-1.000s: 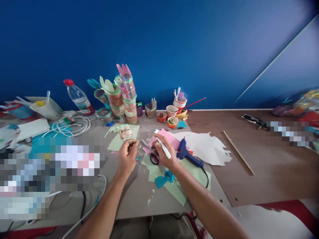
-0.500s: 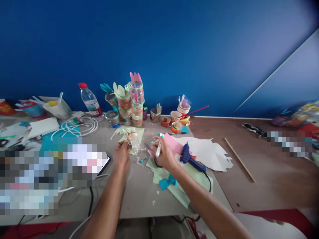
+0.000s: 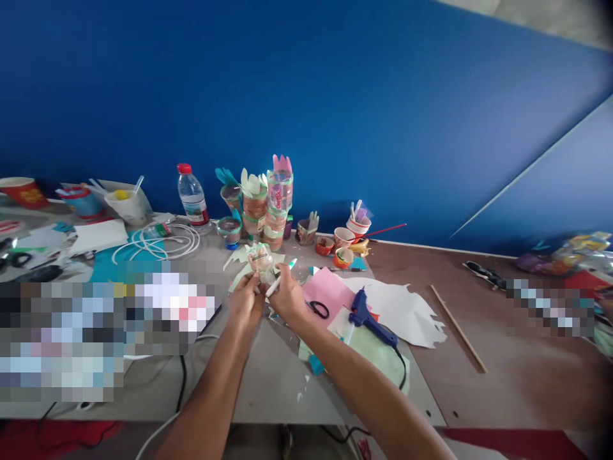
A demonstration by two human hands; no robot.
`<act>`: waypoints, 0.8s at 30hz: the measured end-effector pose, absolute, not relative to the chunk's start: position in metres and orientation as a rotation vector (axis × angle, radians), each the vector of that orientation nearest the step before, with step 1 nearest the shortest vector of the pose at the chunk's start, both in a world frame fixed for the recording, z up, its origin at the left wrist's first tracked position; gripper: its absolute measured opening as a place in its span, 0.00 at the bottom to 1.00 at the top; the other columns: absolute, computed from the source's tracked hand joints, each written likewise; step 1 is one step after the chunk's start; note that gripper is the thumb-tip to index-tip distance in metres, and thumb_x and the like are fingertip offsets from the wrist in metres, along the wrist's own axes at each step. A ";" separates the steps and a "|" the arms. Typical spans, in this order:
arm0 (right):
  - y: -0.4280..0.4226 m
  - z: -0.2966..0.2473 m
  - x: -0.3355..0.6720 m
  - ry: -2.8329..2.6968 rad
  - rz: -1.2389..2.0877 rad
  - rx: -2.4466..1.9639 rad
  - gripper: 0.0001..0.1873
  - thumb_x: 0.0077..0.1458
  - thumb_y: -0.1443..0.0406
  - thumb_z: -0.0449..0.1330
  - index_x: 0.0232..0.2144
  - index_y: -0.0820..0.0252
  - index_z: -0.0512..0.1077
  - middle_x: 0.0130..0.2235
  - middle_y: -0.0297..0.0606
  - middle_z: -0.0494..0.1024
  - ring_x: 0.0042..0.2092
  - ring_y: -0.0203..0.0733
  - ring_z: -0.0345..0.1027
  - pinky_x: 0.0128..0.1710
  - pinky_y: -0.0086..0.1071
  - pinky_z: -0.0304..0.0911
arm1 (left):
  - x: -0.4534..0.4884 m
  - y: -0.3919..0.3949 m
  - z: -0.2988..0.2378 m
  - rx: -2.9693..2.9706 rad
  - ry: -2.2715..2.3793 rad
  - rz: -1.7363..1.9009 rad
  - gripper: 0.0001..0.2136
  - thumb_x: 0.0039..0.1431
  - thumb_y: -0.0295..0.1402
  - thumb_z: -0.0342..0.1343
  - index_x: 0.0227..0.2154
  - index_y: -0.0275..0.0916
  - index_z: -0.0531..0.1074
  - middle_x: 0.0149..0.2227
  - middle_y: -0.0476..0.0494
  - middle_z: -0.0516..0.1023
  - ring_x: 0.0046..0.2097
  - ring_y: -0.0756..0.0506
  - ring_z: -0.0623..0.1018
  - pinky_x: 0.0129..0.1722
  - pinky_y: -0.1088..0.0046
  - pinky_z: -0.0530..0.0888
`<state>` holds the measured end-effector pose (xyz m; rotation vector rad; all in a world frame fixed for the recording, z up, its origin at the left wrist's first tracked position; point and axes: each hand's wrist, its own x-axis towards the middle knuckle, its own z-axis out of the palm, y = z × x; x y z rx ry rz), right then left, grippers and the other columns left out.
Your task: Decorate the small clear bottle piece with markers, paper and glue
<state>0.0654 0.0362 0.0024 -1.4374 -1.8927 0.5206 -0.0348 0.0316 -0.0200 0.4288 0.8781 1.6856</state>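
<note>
My left hand (image 3: pixel 245 297) is closed on a small, clear plastic cup (image 3: pixel 260 257) with a brownish, wrapped-looking side, held above pale green paper scraps. Right beside it, my right hand (image 3: pixel 290 297) grips a white marker (image 3: pixel 273 285) whose teal end points up and away. The fingertips of both hands meet at the near side of the cup, so the exact contact is hidden. Scissors (image 3: pixel 318 310) with dark handles lie on a pink paper sheet (image 3: pixel 330 287), partly behind my right wrist.
A blue glue gun (image 3: pixel 371 319) rests on pale green and white paper (image 3: pixel 407 310). Decorated cups (image 3: pixel 256 207), a water bottle (image 3: pixel 192 198) and small paper cups (image 3: pixel 343 257) stand along the wall. White cable (image 3: pixel 158 246) coils at left; a wooden stick (image 3: pixel 458 329) lies right.
My right hand, with the marker, has moved left from over the scissors to meet my left hand at the cup. The scissors' handle is now uncovered. The whole view has shifted slightly.
</note>
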 end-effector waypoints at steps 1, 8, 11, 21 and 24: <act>0.035 0.002 0.068 -1.832 0.540 -1.398 0.22 0.52 0.63 0.59 0.50 0.59 0.63 0.42 0.45 0.78 0.41 0.47 0.75 0.38 0.34 0.67 | -0.033 0.030 -0.017 0.431 0.831 1.655 0.14 0.41 0.34 0.69 0.28 0.37 0.70 0.23 0.53 0.73 0.25 0.52 0.73 0.29 0.76 0.71; 0.029 0.012 0.106 -1.619 0.761 -1.160 0.22 0.53 0.61 0.59 0.50 0.60 0.63 0.36 0.42 0.78 0.35 0.44 0.73 0.35 0.36 0.68 | -0.025 0.019 -0.001 0.546 0.707 1.457 0.16 0.41 0.33 0.70 0.29 0.38 0.69 0.29 0.51 0.75 0.31 0.50 0.75 0.34 0.71 0.74; 0.028 0.020 0.133 -1.417 0.757 -1.029 0.21 0.59 0.56 0.54 0.51 0.59 0.64 0.36 0.42 0.77 0.35 0.42 0.72 0.37 0.37 0.68 | -0.019 0.015 -0.001 0.651 0.719 1.401 0.15 0.41 0.35 0.71 0.27 0.38 0.69 0.28 0.51 0.72 0.33 0.49 0.75 0.36 0.69 0.74; 0.009 0.027 0.158 -1.361 0.677 -0.788 0.17 0.63 0.55 0.50 0.36 0.58 0.74 0.29 0.36 0.76 0.34 0.41 0.70 0.39 0.36 0.66 | -0.007 0.011 -0.007 0.837 0.874 1.239 0.14 0.42 0.39 0.70 0.26 0.39 0.71 0.28 0.51 0.68 0.32 0.51 0.69 0.35 0.74 0.69; 0.008 0.018 0.154 -1.323 0.827 -0.796 0.12 0.62 0.59 0.52 0.40 0.58 0.71 0.28 0.35 0.75 0.32 0.40 0.70 0.35 0.34 0.66 | -0.007 0.012 -0.010 0.901 0.897 1.234 0.13 0.45 0.39 0.68 0.27 0.39 0.71 0.27 0.52 0.67 0.30 0.53 0.66 0.30 0.77 0.64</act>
